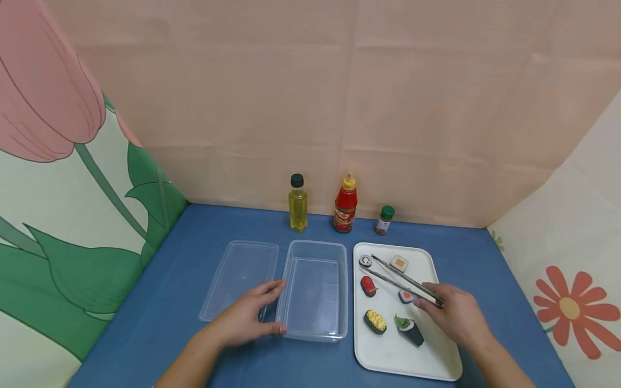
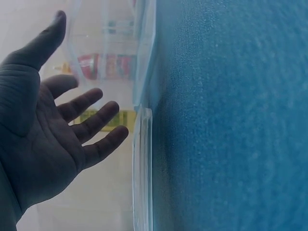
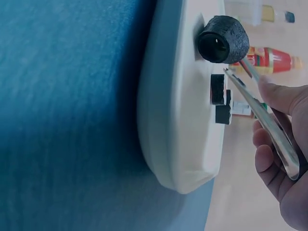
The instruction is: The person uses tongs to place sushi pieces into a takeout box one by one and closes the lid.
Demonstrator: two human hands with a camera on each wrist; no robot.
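Observation:
My left hand (image 1: 247,318) lies with straight fingers against the left wall of a clear plastic container (image 1: 316,288); in the left wrist view the left hand (image 2: 62,125) is spread beside the container wall (image 2: 143,72). My right hand (image 1: 448,312) grips metal tongs (image 1: 400,279) over a white tray (image 1: 412,361). The tongs' tips reach toward a round sushi roll (image 1: 365,261). On the tray lie several toy sushi pieces: a red one (image 1: 368,285), a yellow corn one (image 1: 375,321), a green-topped roll (image 1: 409,330). The right wrist view shows the tongs (image 3: 269,120) in my fingers (image 3: 269,163) beside a dark roll (image 3: 222,39).
A clear lid (image 1: 239,277) lies left of the container. An oil bottle (image 1: 297,203), a red sauce bottle (image 1: 345,205) and a small spice jar (image 1: 384,220) stand at the back by the wall. Patterned panels close in both sides of the blue table (image 1: 184,248).

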